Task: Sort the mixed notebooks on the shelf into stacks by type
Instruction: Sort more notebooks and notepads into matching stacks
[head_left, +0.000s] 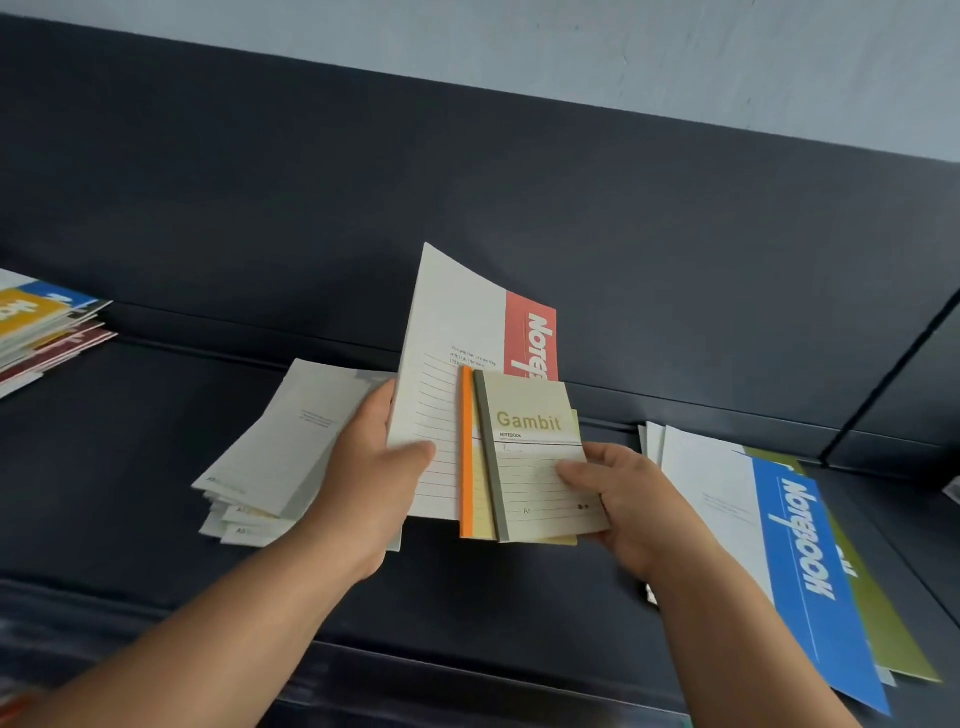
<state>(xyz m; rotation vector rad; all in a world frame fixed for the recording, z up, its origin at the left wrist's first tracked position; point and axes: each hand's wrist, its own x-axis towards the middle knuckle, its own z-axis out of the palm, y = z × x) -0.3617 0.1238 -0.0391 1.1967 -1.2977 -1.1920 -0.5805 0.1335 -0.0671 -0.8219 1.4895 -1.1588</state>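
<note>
Above the dark shelf (156, 467) my left hand (369, 467) grips the left edge of a large white notebook with a red "Notebook" band (457, 332), thumb on its cover. My right hand (618, 499) pinches the small cream "Gambit" notebook with a grey spine (535, 452), thumb on its lower right cover. That one lies over another small notebook with an orange spine (467, 452). Both small ones overlap the large notebook's lower right. Whether my right hand also holds the orange-spined one is hidden.
A fanned pile of small white notebooks (275, 447) lies left of my hands. Large notebooks, a blue-banded one (795, 561) on top of a green one (883, 623), lie at right. A stack with yellow and blue covers (36, 327) sits far left. The shelf's dark back panel (675, 234) rises behind.
</note>
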